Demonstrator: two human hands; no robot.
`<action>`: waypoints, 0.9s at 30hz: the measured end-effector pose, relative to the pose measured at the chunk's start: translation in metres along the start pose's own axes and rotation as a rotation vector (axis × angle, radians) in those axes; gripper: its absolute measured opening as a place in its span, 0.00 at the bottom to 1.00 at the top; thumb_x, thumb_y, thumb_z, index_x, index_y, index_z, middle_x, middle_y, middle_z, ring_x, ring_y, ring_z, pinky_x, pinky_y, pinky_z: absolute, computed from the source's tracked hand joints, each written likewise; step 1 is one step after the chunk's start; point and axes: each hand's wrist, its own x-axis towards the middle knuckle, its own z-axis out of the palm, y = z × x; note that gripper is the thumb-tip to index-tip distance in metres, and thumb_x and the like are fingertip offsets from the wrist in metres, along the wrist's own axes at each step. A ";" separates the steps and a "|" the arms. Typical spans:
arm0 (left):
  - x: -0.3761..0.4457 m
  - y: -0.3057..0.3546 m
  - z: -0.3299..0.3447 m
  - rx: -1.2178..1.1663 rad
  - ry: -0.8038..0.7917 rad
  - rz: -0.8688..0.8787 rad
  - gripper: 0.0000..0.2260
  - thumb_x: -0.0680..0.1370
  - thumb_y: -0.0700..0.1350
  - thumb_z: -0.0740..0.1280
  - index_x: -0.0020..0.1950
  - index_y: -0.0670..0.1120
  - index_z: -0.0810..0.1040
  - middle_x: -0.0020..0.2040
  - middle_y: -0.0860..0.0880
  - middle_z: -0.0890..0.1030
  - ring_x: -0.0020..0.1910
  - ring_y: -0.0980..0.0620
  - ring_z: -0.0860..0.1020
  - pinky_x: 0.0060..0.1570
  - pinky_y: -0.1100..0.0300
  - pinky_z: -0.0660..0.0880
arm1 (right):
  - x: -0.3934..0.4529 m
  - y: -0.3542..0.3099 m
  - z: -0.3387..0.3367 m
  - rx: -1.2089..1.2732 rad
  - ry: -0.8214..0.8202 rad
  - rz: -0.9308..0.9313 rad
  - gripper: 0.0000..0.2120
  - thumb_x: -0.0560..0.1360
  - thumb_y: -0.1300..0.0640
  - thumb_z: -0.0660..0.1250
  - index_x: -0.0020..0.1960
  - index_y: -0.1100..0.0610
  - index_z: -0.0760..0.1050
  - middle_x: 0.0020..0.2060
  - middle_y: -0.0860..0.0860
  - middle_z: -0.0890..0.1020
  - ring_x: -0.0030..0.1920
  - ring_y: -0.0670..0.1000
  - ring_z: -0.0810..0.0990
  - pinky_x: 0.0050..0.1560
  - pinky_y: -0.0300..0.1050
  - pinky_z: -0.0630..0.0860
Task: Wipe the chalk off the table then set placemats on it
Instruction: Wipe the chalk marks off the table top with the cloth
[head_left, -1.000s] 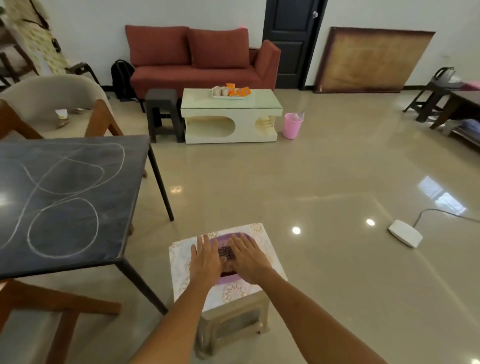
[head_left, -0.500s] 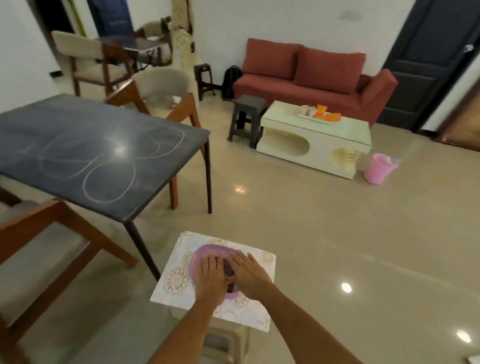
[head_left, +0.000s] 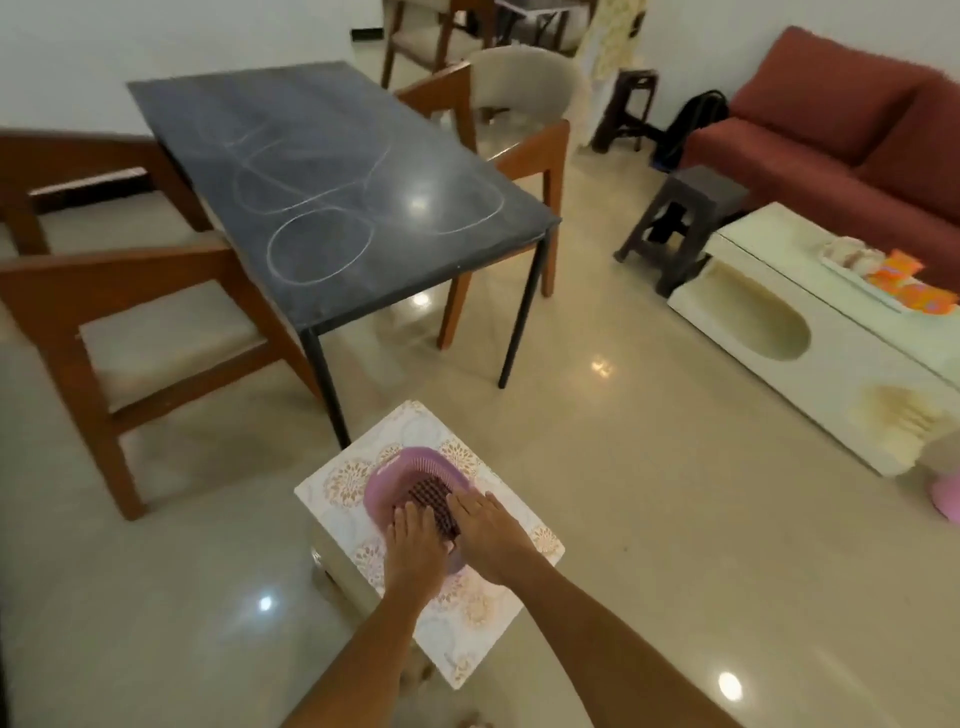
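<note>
Both hands down at the purple basket (head_left: 415, 480) on the low stool (head_left: 332, 551) in front of the person. Left hand (head_left: 414, 545) lies flat, fingers straight and together, on the near part of the basket; right hand (head_left: 485, 530) the same, spread flat over its right rim. No grip closed on anything yet. Dark checked cloth (head_left: 428, 501) sits inside the basket, showing between the two hands; likely the wiper.

Placemats (head_left: 457, 613): the patterned floral sheet(s) under the basket, lying on the stool top, look like them; can't tell how many are stacked.

Step in hand, my read: get the cloth out. Do it well: pinch the cloth with one hand, hold the basket down with the other so the light basket doesn't lift or slide on the slick mats. Leave the mats on the stool until the wipe is done.

Worktop (head_left: 332, 171): dark slate-like top on thin black legs, just beyond the stool, chalk loops (head_left: 322, 244) all over it, untouched. Wipe in overlapping passes, edge to edge; glare spot near the right end can hide residue.

Room: glossy beige tile floor, wooden chairs (head_left: 130, 332) on both sides of the worktop, red sofa (head_left: 841, 130), cream coffee table (head_left: 810, 332), dark stool (head_left: 685, 218) off to the right
</note>
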 end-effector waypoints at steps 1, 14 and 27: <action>0.001 0.004 0.003 -0.029 -0.004 -0.037 0.32 0.79 0.51 0.64 0.75 0.34 0.57 0.74 0.33 0.60 0.74 0.35 0.59 0.72 0.45 0.60 | 0.004 0.005 0.000 0.011 -0.006 -0.039 0.31 0.80 0.56 0.61 0.77 0.62 0.53 0.76 0.57 0.59 0.76 0.56 0.57 0.76 0.49 0.53; 0.076 0.005 0.047 -1.090 0.105 -0.697 0.15 0.82 0.52 0.56 0.64 0.49 0.74 0.62 0.42 0.77 0.60 0.45 0.76 0.59 0.51 0.76 | 0.131 0.031 0.066 0.130 -0.108 0.009 0.25 0.81 0.59 0.56 0.76 0.61 0.56 0.74 0.57 0.63 0.72 0.58 0.64 0.72 0.50 0.63; 0.102 0.018 0.104 -1.943 0.451 -1.135 0.12 0.80 0.55 0.61 0.59 0.54 0.79 0.56 0.48 0.81 0.57 0.46 0.77 0.60 0.45 0.75 | 0.149 0.043 0.130 0.143 -0.117 0.170 0.21 0.82 0.57 0.54 0.73 0.61 0.59 0.65 0.56 0.73 0.63 0.53 0.74 0.64 0.45 0.73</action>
